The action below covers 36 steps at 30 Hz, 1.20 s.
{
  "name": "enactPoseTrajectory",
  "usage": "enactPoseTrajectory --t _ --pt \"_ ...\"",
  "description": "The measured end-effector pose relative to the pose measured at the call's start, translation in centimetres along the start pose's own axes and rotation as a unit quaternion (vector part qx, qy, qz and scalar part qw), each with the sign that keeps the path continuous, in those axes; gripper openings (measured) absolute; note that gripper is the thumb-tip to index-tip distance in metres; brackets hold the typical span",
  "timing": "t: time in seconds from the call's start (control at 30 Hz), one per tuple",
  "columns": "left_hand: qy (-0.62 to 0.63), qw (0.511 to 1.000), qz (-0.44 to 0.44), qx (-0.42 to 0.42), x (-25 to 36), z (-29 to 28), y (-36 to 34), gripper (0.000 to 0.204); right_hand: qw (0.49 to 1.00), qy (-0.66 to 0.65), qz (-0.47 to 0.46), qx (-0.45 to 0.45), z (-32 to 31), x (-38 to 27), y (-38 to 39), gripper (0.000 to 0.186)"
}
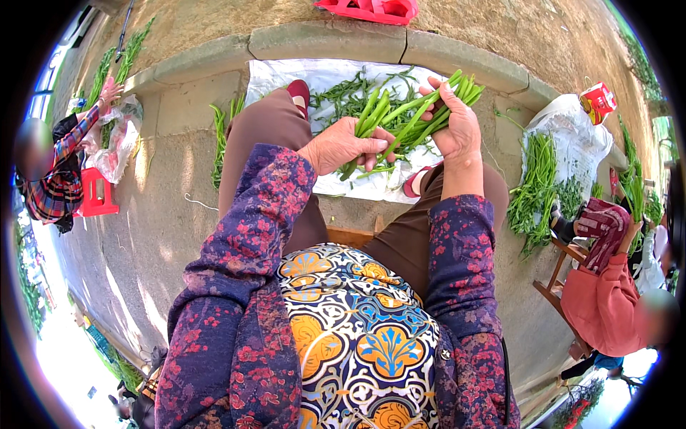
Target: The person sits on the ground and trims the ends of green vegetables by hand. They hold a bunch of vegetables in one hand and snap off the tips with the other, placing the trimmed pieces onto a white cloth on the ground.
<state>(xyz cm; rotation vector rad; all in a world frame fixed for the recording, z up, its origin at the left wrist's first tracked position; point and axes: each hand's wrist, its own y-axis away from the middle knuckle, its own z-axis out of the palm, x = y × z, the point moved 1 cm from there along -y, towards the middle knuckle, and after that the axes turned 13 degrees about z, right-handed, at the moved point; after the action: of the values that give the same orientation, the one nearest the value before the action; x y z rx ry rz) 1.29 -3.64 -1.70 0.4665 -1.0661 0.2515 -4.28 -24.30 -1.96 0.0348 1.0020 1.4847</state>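
Above a white plastic sheet [286, 75] spread on the pavement, both hands are working one bundle of green stalks [407, 114]. The left hand [343, 146] is curling closed around the lower ends of the stalks, its knuckles facing up and its fingers wrapping under the bunch. The right hand [457, 129] is gripping the same bundle farther up, its palm cupping the stems and its thumb pressing across them. The stalks are lying side by side, long, smooth and bright green, slanting up toward the right, with the tips sticking out past the right hand. Loose leafy trimmings [343, 93] are lying scattered on the sheet beneath. At the right, another heap of greens [536, 189] is resting on a second sheet beside a seated person.
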Motion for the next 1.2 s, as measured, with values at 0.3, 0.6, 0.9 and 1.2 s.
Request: enactPoseTrajectory --t 0.3,0.6,0.9,1.2 --pt "-0.026 0.999 -0.004 -0.025 0.7 0.6 0.2 0.030 1.000 0.016 -0.009 -0.001 -0.4 -0.1 -0.4 0.031" --pt "-0.013 0.997 0.035 0.070 0.0 0.0 -0.2 0.023 0.998 -0.003 -0.060 -0.007 0.3 -0.5 0.2 0.027" --pt "-0.031 0.988 0.065 0.140 -0.7 -1.0 -0.3 0.016 0.996 0.023 -0.089 0.001 0.7 -0.4 0.5 0.025" --pt "0.042 0.967 -0.014 0.250 -1.8 -1.9 -0.8 0.010 0.982 0.074 -0.158 -0.072 2.4 0.4 1.2 0.024"
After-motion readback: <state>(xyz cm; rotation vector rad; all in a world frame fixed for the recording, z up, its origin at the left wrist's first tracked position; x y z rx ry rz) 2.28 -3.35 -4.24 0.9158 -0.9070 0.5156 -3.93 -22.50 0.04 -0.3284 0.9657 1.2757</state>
